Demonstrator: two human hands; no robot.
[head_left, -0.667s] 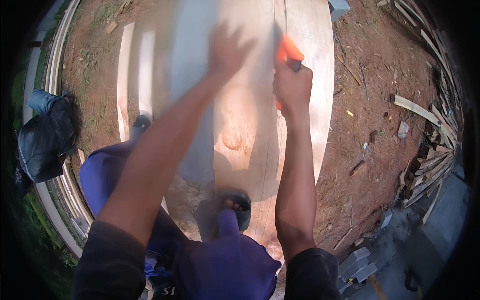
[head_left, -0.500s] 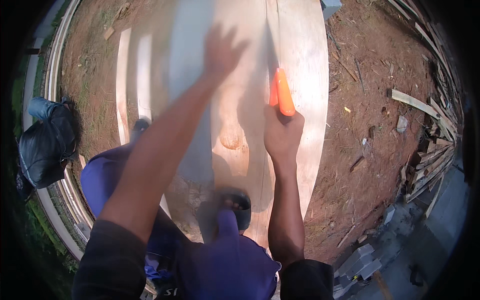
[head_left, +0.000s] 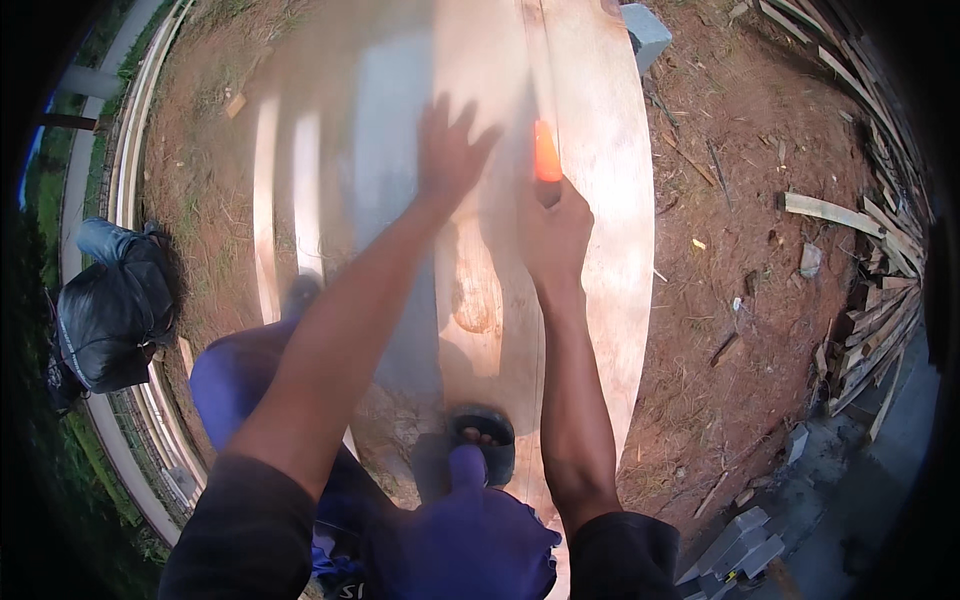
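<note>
A wide pale plywood board (head_left: 605, 240) stretches away in front of me, with a thin line running lengthwise along it. My right hand (head_left: 556, 225) is wrapped round the orange handle of a handsaw (head_left: 547, 150), over that line. The saw's blade is hard to make out, blurred and partly in shadow. On the board's left side lies my left hand (head_left: 452, 155), palm down with the fingers spread, holding nothing. Below it a brown patch (head_left: 478, 290) shows on the wood. My foot in a dark sandal (head_left: 490, 450) rests on the near part of the board.
A grey block (head_left: 648, 38) sits by the board's far right edge. Two pale wooden strips (head_left: 308, 200) lie on the left. Scrap timber (head_left: 875, 330) is heaped on the right beyond bare reddish soil (head_left: 720, 290). A dark bundle (head_left: 115, 310) is at far left.
My right hand and the saw handle have shifted slightly forward and left. The left hand stays spread on the board. The whole view has tilted a little.
</note>
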